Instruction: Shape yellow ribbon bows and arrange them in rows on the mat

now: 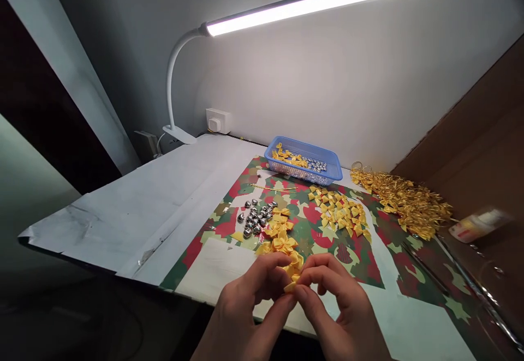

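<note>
Near the table's front edge, my left hand [257, 299] and my right hand [339, 299] meet, both pinching a small yellow ribbon flower [290, 286] between thumbs and fingertips. The fingers partly cover it. Just beyond my fingertips lies a line of yellow ribbon flowers [282, 241] on the patterned sheet. Left of that line sits a cluster of silver jingle bells [256, 217]. Several small yellow ribbon bows [341, 211] are spread out farther right.
A blue basket [303, 146] with yellow bows and silver beads stands by the wall. Gold wired pieces [409, 200] are heaped at the right, beside a small bottle [477, 226] and tweezers [426, 268]. A lit lamp [323, 4] hangs overhead.
</note>
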Available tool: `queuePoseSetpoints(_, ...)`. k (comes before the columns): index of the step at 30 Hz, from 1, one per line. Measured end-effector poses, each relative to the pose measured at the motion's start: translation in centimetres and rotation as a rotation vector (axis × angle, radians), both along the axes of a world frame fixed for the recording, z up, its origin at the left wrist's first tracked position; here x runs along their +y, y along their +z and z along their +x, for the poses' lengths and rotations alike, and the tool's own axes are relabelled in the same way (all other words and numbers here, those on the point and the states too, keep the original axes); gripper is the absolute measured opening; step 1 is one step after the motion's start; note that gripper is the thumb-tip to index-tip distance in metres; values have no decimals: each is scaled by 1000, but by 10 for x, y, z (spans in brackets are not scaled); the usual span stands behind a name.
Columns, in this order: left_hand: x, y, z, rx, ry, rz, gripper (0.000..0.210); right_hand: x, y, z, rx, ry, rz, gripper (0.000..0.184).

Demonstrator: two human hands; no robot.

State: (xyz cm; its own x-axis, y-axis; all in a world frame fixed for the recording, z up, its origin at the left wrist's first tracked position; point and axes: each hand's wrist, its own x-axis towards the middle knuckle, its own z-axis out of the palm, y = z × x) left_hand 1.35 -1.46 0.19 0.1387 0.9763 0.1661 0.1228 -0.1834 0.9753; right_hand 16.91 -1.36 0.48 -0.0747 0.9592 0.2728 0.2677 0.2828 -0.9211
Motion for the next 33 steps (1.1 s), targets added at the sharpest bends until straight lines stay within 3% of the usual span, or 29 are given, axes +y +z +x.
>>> queuePoseSetpoints(3, 0, -1, 0, -34, -15, -21, 27, 2, -4, 0, 32, 75, -92, 21)
queuePoseSetpoints(10, 2, 11, 3, -304, -136, -258, 24, 8, -6, 0, 304, 239, -365, 32)
queuePoseSetpoints(20, 8, 10, 1, -513, -67, -380, 21, 8, 2, 6, 398, 159, -405, 35)
queuePoseSetpoints(26, 7, 14, 4, -491, 11, -405, 22, 3, -3, 11, 308, 192, -472, 33)
queuePoseSetpoints(33, 7, 18, 1, -434, 79, -385, 28, 8, 5, 12, 234, 230, -491, 36)
